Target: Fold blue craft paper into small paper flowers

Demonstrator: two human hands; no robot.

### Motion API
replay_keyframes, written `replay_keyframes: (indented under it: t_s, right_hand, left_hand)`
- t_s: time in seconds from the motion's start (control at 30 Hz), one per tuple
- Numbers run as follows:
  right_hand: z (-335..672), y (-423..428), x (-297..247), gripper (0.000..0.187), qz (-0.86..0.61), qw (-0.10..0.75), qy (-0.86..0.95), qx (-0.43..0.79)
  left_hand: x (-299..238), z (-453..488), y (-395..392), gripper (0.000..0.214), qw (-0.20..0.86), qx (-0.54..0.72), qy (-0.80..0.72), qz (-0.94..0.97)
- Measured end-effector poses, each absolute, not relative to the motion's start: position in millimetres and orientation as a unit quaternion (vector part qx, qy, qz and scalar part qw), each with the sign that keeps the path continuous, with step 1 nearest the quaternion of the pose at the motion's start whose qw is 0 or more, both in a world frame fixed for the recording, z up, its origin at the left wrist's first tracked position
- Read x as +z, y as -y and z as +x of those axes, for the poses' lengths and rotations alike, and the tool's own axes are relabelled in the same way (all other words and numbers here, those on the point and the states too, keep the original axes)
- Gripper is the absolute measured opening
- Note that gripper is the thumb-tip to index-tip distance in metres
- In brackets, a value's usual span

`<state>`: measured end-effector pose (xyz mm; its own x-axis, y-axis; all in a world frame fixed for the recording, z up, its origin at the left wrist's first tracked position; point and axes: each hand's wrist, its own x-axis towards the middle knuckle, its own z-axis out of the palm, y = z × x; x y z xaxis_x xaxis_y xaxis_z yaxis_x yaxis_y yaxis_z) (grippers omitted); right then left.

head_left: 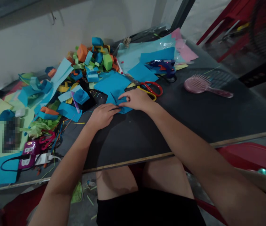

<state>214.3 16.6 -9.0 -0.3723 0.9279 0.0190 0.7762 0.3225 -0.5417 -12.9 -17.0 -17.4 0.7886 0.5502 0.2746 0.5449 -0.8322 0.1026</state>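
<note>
A small piece of blue paper (110, 98) with a raised fold lies on the dark table between my two hands. My left hand (102, 116) is at its near left edge, fingers held together and pressed on the paper. From the right, my right hand (137, 99) pinches the paper with curled thumb and fingers, which cover part of it. Directly behind lies a larger blue sheet (113, 82). Scissors (157, 88) with red and yellow handles rest just beyond my right hand.
Folded paper pieces (95, 58) in several colours are heaped at the back. A blue glue gun (164, 66) and a pink hairbrush (200, 86) lie to the right. On the left are paper sheets (0, 172), a purple power strip (30, 152) and cables. The table's front edge (128, 162) runs above my lap.
</note>
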Motion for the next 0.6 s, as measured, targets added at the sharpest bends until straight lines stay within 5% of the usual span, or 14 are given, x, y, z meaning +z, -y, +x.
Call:
replay_keyframes:
  t_s: [0.6]
  right_hand:
    - [215,-18,-6,0.033,-0.543,0.178,0.784,0.241]
  left_hand:
    - [-16,2,30,0.039,0.006,0.087,-0.328,0.941]
